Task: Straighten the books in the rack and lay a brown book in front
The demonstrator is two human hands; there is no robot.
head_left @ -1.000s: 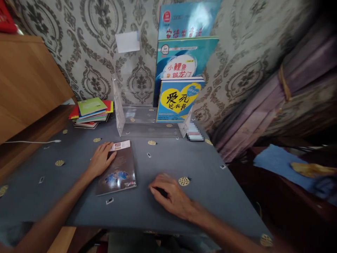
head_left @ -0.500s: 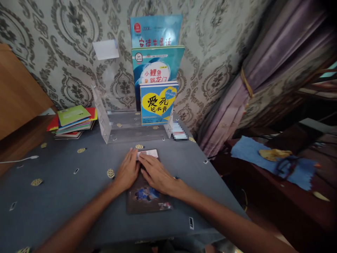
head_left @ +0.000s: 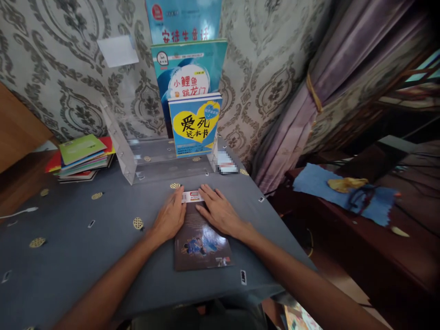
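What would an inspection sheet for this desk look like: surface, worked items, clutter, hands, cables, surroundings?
Surface: grey cloth with small round motifs.
Worked items: dark book lying flat.
Clutter: book stack; clear acrylic stand holding three blue books.
Hands: left hand and right hand flat on the dark book's far end, fingers open.
Cables: white cable at the left edge.
Surroundings: patterned wallpaper, purple curtain, blue cloth.

Both forearms bare, reaching forward and converging toward centre. Left hand [head_left: 169, 217] palm down, fingers together, pointing away. Right hand [head_left: 219, 211] palm down, fingers slightly spread, pointing away. Hands just beside each other, not touching, neither gripping.
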